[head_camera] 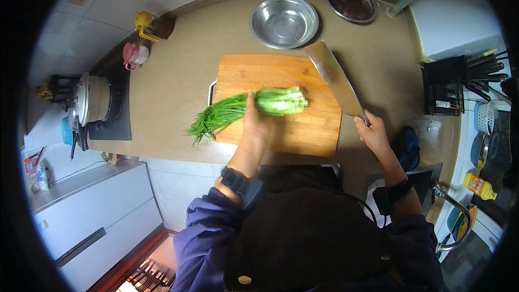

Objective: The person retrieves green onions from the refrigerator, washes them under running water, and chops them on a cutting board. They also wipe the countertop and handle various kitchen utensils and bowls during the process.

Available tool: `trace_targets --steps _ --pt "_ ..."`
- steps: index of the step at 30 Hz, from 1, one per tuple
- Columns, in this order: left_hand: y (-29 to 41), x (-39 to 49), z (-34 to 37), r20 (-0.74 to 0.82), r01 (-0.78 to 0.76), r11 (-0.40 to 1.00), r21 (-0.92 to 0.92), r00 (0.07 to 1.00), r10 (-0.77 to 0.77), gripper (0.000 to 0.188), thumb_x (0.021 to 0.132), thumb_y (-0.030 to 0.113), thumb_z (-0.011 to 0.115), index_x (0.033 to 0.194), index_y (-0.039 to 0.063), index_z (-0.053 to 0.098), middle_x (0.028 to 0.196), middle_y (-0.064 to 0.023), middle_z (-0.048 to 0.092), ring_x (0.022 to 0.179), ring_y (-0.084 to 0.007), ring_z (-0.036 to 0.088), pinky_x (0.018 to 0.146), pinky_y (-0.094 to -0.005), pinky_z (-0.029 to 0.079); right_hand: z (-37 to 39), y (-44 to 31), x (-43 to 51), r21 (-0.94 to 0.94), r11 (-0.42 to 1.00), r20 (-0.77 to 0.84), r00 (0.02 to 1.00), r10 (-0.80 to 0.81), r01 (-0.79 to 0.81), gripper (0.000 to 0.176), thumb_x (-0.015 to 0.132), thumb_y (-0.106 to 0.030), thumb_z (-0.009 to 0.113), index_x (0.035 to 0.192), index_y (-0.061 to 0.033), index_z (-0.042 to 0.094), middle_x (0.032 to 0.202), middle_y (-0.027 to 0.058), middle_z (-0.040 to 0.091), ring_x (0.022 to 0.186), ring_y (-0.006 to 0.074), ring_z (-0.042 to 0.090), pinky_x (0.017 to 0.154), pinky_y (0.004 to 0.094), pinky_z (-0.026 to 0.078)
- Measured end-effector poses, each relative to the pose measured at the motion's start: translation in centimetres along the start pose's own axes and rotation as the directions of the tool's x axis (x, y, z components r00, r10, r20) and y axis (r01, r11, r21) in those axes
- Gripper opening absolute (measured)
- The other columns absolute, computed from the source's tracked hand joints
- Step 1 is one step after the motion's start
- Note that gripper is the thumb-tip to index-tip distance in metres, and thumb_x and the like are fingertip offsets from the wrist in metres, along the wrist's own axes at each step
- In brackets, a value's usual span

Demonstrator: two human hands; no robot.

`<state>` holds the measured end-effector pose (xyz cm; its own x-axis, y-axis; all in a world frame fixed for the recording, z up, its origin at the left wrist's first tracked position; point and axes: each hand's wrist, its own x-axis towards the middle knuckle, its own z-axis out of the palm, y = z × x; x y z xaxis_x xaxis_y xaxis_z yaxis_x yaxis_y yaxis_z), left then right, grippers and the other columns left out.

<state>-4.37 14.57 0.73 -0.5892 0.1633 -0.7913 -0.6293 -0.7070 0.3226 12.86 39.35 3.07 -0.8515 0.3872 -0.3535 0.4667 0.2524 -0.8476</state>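
Observation:
A bunch of long green stalks, pale at the cut ends like garlic chives (pixel 227 109), lies across the wooden cutting board (pixel 279 67). My left hand (pixel 255 119) grips the bunch around its middle, thumb on top. The leafy tips hang past the board's left edge, and the trimmed pale ends point right. In my right hand (pixel 373 132) is the handle of a broad cleaver (pixel 334 77). Its blade slants up and left over the board's right edge, apart from the stalks. Slight blur shows on the stalks' cut ends.
Beyond the board stand a steel bowl (pixel 284 22) and a bowl of dark contents (pixel 351 3). Lidded jars (pixel 136 54) and a pot (pixel 94 99) on a cooktop (pixel 119 109) are at left. A knife rack (pixel 444 85) and a faucet (pixel 460 211) are at right.

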Motion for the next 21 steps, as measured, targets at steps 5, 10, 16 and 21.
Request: trace_targets --steps 5,10,16,21 --pt "1.6 -3.4 0.8 -0.100 0.300 0.914 0.273 0.954 -0.283 0.072 0.087 0.044 0.057 0.134 -0.002 0.029 0.136 -0.0231 0.031 0.121 -0.0303 0.040 0.103 -0.0442 0.033 -0.5 -0.4 -1.0 -0.190 0.981 -0.007 0.999 -0.043 0.041 0.029 0.085 -0.016 0.057 0.107 0.0023 0.058 0.069 0.0185 0.058 0.062 0.0240 0.060 0.062 0.0328 0.047" --pt "5.4 -4.7 -1.1 0.553 -0.541 0.129 0.831 0.828 -0.093 0.090 0.075 0.030 0.075 0.138 -0.004 0.021 0.114 -0.0192 0.056 0.108 -0.0315 0.055 0.086 -0.0394 0.049 0.3 -1.0 -2.0 -0.306 0.947 -0.080 0.988 -0.133 0.102 0.036 0.083 -0.018 0.057 0.114 0.0016 0.056 0.087 0.0255 0.062 0.081 0.0373 0.062 0.074 0.0385 0.048" --pt "10.0 1.9 -0.4 0.715 -0.408 -0.891 0.197 0.682 -0.155 0.131 0.047 0.048 0.084 0.143 -0.001 0.008 0.142 -0.0209 0.029 0.134 -0.0362 0.023 0.108 -0.0485 0.019 3.3 -3.5 -2.7 -0.529 0.848 -0.147 0.979 -0.138 0.040 0.040 0.085 -0.019 0.054 0.121 -0.0029 0.053 0.092 0.0266 0.061 0.086 0.0393 0.061 0.078 0.0429 0.048" --pt "8.6 3.5 -1.4 0.713 -0.434 -0.860 0.268 0.690 -0.126 0.126 0.052 0.044 0.083 0.143 0.000 0.007 0.137 -0.0213 0.035 0.127 -0.0357 0.033 0.105 -0.0438 0.027 8.6 -5.7 -2.1 -0.592 0.805 -0.081 0.996 -0.038 -0.017 0.046 0.086 -0.016 0.051 0.130 -0.0064 0.045 0.093 0.0272 0.061 0.086 0.0401 0.061 0.079 0.0447 0.047"
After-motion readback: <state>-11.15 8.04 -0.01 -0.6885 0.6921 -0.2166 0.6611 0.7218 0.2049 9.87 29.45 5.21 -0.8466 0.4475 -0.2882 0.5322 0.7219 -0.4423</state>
